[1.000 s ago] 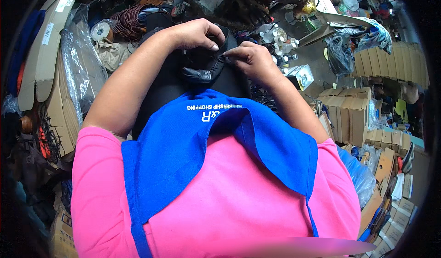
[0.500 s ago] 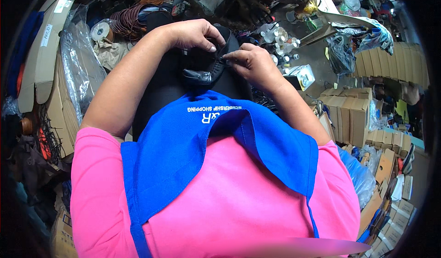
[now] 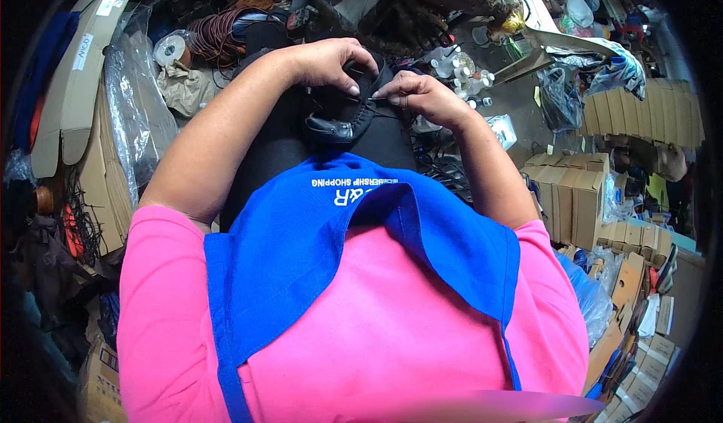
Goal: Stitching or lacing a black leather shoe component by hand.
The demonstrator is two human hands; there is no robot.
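Note:
A black leather shoe (image 3: 331, 129) rests on my lap, its shiny toe turned toward my body. My left hand (image 3: 337, 63) grips its upper part, fingers curled over the top edge and thumb at the opening. Along the shoe's right side runs a row of lacing or stitches (image 3: 362, 114). Beside that row, my right hand (image 3: 423, 95) has thumb and forefinger pinched together at the shoe's edge. Whatever lies between those fingertips is too small to make out. A blue apron (image 3: 294, 219) covers my front just below the shoe.
Flattened cardboard (image 3: 79, 84) and clear plastic sheeting (image 3: 139, 99) stand at the left, near a white spool (image 3: 170, 49) and coiled brown cord (image 3: 215, 35). Several bottles (image 3: 463, 69) stand on the floor to the right. Cardboard boxes (image 3: 568, 197) are stacked farther right.
The left hand has shifted slightly right and down, its thumb now lower at the shoe's opening. The right hand stays at the shoe's edge, a little to the right. The shoe has tilted slightly.

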